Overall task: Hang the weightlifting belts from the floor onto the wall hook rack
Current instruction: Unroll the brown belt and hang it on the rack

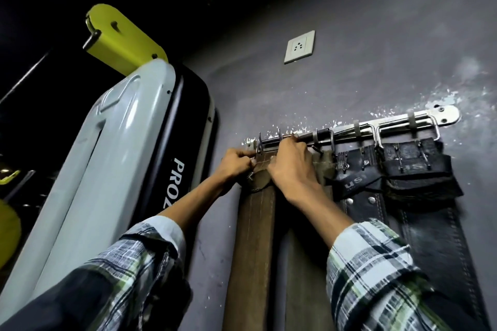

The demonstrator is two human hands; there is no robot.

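Up at the hook rack (357, 126), our left hand (236, 164) pinches the brown belt (255, 236) by its buckle end and our right hand (293, 166) clamps over its top, black belts (419, 169) hanging alongside.

Hook rack (419, 119): we saw it fixed across the wall (376, 48), below the wall socket (299, 47).
Left-end belt (255, 236): it hung down the wall under the rack's left end (its top fold was between our hands).
Left hand (236, 164): it was at that belt's top, left of our right hand (291, 166).
Second belt (306, 263): it hung just right of the first.
Other belts (419, 169): they hung from hooks further right.
Machine frame (107, 169): it stood left of the rack.
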